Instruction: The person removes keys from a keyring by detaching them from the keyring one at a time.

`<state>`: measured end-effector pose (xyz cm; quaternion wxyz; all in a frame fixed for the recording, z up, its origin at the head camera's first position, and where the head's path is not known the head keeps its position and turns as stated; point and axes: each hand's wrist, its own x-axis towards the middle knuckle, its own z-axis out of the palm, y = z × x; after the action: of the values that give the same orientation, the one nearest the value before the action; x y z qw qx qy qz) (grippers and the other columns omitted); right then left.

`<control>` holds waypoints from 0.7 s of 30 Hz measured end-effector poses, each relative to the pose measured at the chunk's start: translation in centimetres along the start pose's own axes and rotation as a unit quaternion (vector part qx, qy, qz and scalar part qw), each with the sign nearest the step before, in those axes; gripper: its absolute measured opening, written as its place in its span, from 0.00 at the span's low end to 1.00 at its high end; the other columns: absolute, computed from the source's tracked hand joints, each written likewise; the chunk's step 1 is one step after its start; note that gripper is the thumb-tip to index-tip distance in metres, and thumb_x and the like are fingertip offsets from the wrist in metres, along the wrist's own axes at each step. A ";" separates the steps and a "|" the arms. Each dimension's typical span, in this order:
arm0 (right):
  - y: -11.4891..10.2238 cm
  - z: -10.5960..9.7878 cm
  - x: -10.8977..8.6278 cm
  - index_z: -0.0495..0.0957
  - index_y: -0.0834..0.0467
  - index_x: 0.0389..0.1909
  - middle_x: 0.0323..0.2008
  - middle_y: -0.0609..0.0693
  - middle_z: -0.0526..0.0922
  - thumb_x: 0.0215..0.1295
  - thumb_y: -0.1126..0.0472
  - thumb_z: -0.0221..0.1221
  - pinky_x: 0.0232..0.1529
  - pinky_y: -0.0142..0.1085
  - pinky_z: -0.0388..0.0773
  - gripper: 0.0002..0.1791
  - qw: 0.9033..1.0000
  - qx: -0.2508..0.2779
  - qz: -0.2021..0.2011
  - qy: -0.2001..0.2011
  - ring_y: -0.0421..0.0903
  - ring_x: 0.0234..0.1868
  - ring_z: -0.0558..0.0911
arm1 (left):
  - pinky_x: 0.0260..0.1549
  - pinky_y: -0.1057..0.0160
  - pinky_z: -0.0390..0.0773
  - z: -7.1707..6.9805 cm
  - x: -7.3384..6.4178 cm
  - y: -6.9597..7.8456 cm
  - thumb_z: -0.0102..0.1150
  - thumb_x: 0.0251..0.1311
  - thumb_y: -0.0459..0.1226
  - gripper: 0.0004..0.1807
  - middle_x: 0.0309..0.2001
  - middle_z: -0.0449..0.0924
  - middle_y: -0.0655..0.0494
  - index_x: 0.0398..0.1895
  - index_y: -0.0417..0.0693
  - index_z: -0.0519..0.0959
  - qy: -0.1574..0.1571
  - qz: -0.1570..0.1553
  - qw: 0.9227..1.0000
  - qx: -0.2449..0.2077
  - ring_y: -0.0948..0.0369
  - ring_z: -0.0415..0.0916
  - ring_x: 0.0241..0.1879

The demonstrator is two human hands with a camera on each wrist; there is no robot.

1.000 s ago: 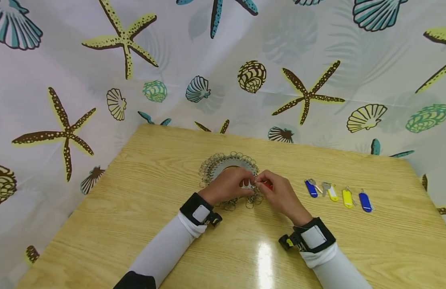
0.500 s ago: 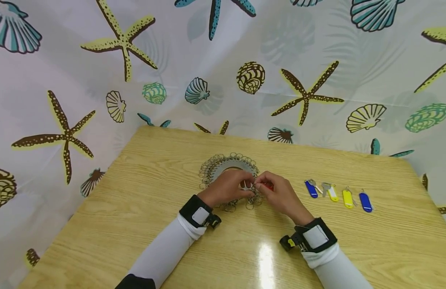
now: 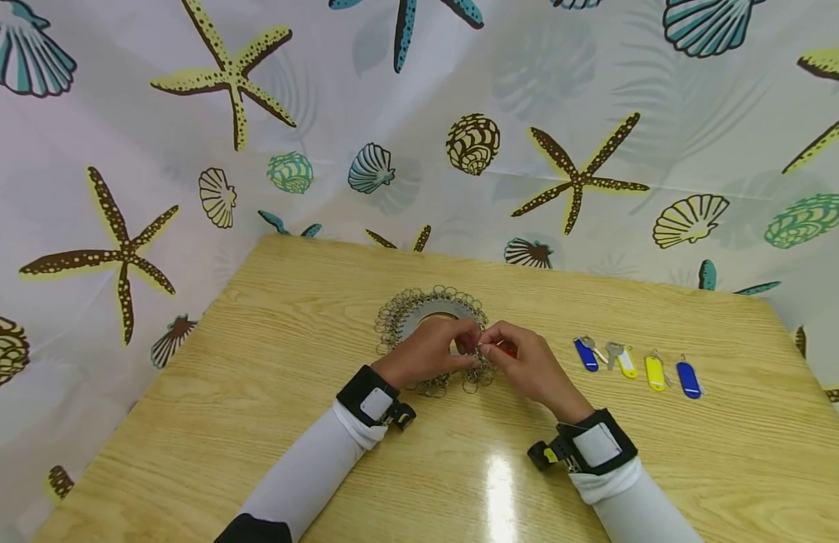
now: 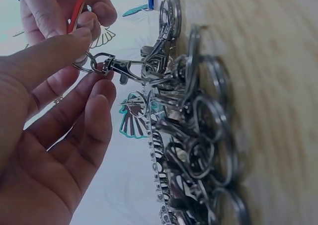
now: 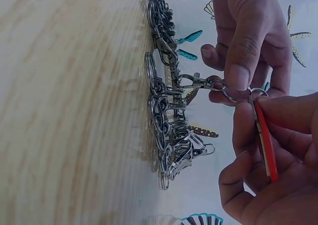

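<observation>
In the head view my left hand (image 3: 429, 348) reaches over a round grey hanger (image 3: 409, 323) fringed with metal swivel clasps and split rings. Its thumb and finger pinch the split ring (image 4: 92, 61) of one swivel clasp (image 5: 198, 81), which is drawn out sideways and stays hooked to the hanger. My right hand (image 3: 528, 366) meets it from the right, pinching a red key tag (image 5: 267, 150), seen edge-on, close against that ring. A small ring (image 5: 259, 91) shows at the tag's end. Fingertips hide whether the two rings are linked.
Several key tags with keys lie in a row to the right on the wooden table (image 3: 311, 317): a blue tag (image 3: 585, 355), a white and yellow tag (image 3: 626, 363), a yellow tag (image 3: 654, 372) and another blue tag (image 3: 688, 379). A patterned cloth (image 3: 419, 113) hangs behind.
Both hands stay nearly still at the hanger's right side, with only slight finger movement. The row of key tags has not moved.
</observation>
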<state>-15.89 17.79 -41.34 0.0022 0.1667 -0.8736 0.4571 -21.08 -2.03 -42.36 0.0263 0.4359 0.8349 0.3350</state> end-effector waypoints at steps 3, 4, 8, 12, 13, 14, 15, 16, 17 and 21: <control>0.0 0.0 0.0 0.79 0.54 0.41 0.39 0.49 0.82 0.69 0.63 0.58 0.33 0.39 0.74 0.03 1.000 0.002 0.000 -0.002 0.46 0.34 0.79 | 0.35 0.71 0.76 0.0 0.0 0.1 0.68 0.58 0.38 0.10 0.32 0.78 0.63 0.37 0.49 0.75 0.007 -0.001 1.000 0.002 0.69 0.76 0.33; 0.0 0.0 0.0 0.79 0.55 0.41 0.39 0.50 0.82 0.69 0.63 0.58 0.33 0.39 0.74 0.04 1.000 0.001 0.001 -0.002 0.45 0.34 0.78 | 0.34 0.73 0.75 -0.1 -0.1 0.1 0.68 0.57 0.38 0.10 0.32 0.79 0.63 0.37 0.49 0.75 0.008 -0.002 1.000 0.002 0.69 0.76 0.32; 0.0 0.0 0.0 0.79 0.55 0.41 0.38 0.50 0.82 0.69 0.63 0.58 0.33 0.38 0.75 0.04 1.000 0.002 0.004 -0.002 0.45 0.34 0.79 | 0.33 0.74 0.75 -0.2 -0.1 0.2 0.68 0.57 0.38 0.10 0.31 0.80 0.61 0.36 0.48 0.76 0.010 -0.006 1.000 -0.004 0.70 0.77 0.31; 0.0 0.0 -0.1 0.80 0.54 0.40 0.37 0.49 0.82 0.68 0.62 0.59 0.32 0.37 0.74 0.04 1.000 0.003 0.005 -0.004 0.45 0.32 0.78 | 0.32 0.75 0.75 -0.3 -0.2 0.3 0.68 0.57 0.38 0.09 0.31 0.81 0.60 0.35 0.48 0.76 0.012 -0.001 1.000 0.009 0.71 0.78 0.31; 0.0 0.0 -0.1 0.80 0.54 0.40 0.37 0.49 0.82 0.68 0.62 0.59 0.31 0.37 0.74 0.04 1.000 0.003 0.005 -0.004 0.45 0.32 0.78 | 0.32 0.75 0.75 -0.3 -0.2 0.3 0.69 0.57 0.38 0.09 0.31 0.81 0.60 0.35 0.48 0.76 0.013 0.001 1.000 0.012 0.71 0.78 0.31; 0.0 0.0 -0.1 0.80 0.54 0.40 0.36 0.49 0.82 0.68 0.62 0.59 0.30 0.36 0.73 0.04 1.000 0.001 0.007 -0.005 0.46 0.31 0.78 | 0.32 0.75 0.75 -0.3 -0.2 0.3 0.69 0.57 0.38 0.09 0.31 0.81 0.60 0.35 0.48 0.77 0.014 0.002 1.000 0.015 0.71 0.78 0.31; 0.1 0.0 -0.1 0.80 0.54 0.41 0.36 0.49 0.82 0.68 0.62 0.59 0.29 0.36 0.73 0.04 1.000 0.000 0.010 -0.005 0.46 0.30 0.77 | 0.32 0.75 0.75 -0.3 -0.2 0.3 0.69 0.57 0.38 0.09 0.31 0.80 0.61 0.35 0.48 0.77 0.016 0.003 1.000 0.019 0.71 0.77 0.31; 0.0 0.0 -0.1 0.80 0.54 0.41 0.35 0.49 0.82 0.68 0.62 0.59 0.29 0.36 0.73 0.04 1.000 0.001 0.015 -0.005 0.46 0.30 0.77 | 0.32 0.75 0.75 -0.3 -0.2 0.3 0.69 0.57 0.38 0.09 0.31 0.80 0.61 0.35 0.49 0.77 0.017 0.003 1.000 0.020 0.71 0.77 0.31; 0.0 0.0 -0.1 0.80 0.54 0.41 0.35 0.49 0.82 0.68 0.62 0.59 0.29 0.36 0.73 0.04 1.000 0.003 0.022 -0.005 0.47 0.30 0.78 | 0.32 0.75 0.75 -0.3 -0.2 0.3 0.69 0.57 0.39 0.09 0.31 0.81 0.61 0.35 0.49 0.77 0.017 0.004 1.000 0.020 0.71 0.77 0.31; 0.0 0.1 0.0 0.80 0.56 0.40 0.34 0.51 0.82 0.69 0.61 0.58 0.29 0.36 0.73 0.04 0.998 0.030 0.060 -0.006 0.51 0.32 0.80 | 0.32 0.76 0.75 -0.3 -0.2 0.2 0.69 0.56 0.38 0.10 0.32 0.81 0.59 0.35 0.48 0.77 0.020 0.011 1.000 0.019 0.71 0.78 0.31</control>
<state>-15.83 17.71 -41.36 -0.0349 0.1167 -0.8681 0.4813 -20.91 -2.24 -42.02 -0.0024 0.4387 0.8365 0.3283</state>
